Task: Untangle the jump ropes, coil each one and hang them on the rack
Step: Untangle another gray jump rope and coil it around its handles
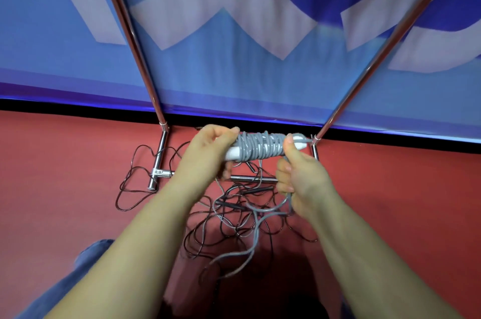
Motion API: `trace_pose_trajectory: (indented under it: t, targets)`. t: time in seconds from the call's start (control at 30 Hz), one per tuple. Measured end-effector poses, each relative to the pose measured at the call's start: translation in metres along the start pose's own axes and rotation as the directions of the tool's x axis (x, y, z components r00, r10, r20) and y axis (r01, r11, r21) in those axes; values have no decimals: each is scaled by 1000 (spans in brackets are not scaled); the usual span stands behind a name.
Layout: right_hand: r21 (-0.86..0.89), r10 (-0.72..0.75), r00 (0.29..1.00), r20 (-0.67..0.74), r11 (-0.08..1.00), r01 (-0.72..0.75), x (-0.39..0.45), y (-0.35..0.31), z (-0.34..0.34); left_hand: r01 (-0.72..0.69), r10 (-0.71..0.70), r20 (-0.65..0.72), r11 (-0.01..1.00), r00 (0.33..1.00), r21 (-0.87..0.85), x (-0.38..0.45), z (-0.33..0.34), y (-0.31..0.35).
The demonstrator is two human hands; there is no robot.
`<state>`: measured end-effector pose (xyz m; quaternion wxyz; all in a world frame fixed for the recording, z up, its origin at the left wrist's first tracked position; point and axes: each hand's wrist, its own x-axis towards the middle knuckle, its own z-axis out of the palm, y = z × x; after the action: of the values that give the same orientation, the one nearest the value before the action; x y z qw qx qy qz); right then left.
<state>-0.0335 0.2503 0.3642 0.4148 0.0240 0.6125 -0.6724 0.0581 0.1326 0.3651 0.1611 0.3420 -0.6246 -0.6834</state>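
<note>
A blue and white banner (234,32) fills the wall ahead, and below it runs the red floor (65,162). The chrome rack (161,157) stands on that floor, its two poles rising up and apart, its base bar low between the feet. Around and in front of that base lies the tangle of dark ropes (135,188), looped over one another and under the bar.

The person holds the grey rope bundle (260,148) in the air just above the base bar: grey cord wound many turns round white handles. The left hand (208,152) is clenched round the left end of the bundle, wrist bent down. The right hand (299,180) has its thumb pressed to the bundle's right end, and its curled fingers (285,186) grip the loose grey tail (255,227), which trails down into the heap.

The danger, as I see it, is that tail: it runs through the dark ropes, so pulling it taut could drag them along or tighten a knot. The windings also look uneven and could slip off the end.
</note>
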Motion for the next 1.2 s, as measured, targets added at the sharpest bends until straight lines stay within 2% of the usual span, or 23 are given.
trace_pose_trajectory:
  t: [0.03,0.1,0.13,0.2,0.23,0.27,0.3,0.4,0.43,0.57,0.63,0.73,0.9,1.03,1.2]
  targets:
    - [-43,-37,999,19,998,38,0,-3,-4,170,-156,146,982,977,-88,1,-4,5]
    - [-94,-67,989,129,992,80,-3,-10,-9,444,-375,398,891,837,-95,-1,-12,14]
    - [-108,-56,977,208,991,80,-7,-13,-10,510,-420,509,859,751,-45,-4,-15,17]
    - [-163,-12,936,353,984,74,-15,-15,-8,557,-414,698,830,584,26,-9,-18,15]
    - [-207,2,919,395,975,86,-17,-15,-7,556,-402,744,830,534,49,-10,-20,12]
    - [-249,2,912,411,962,111,-17,-13,-6,539,-402,753,839,522,74,-10,-20,10]
    - [-286,-11,915,403,948,137,-17,-12,-6,500,-408,727,860,552,103,-11,-19,9]
    - [-441,-107,942,319,863,247,-14,-9,-8,282,-370,535,928,759,242,-10,-9,4]
    - [-492,-143,946,290,826,276,-14,-9,-7,241,-342,487,935,803,260,-10,-6,2]
    - [-526,-279,947,158,788,320,-8,-2,-5,243,-286,372,957,883,159,-9,3,-5]
    - [-540,-305,947,105,782,312,-5,-1,-6,232,-252,320,968,913,100,-8,6,-5]
    - [-535,-236,968,90,808,247,0,0,-9,235,-233,207,972,950,16,-5,6,-5]
    - [-605,-175,980,95,772,196,7,3,-17,262,-259,87,965,962,-23,-1,4,-10]
    - [-704,-217,973,82,678,211,3,-4,-21,218,-221,34,973,975,74,0,3,-16]
    - [-765,-336,936,109,573,295,1,-7,-27,178,-175,-41,926,984,334,7,-5,-26]
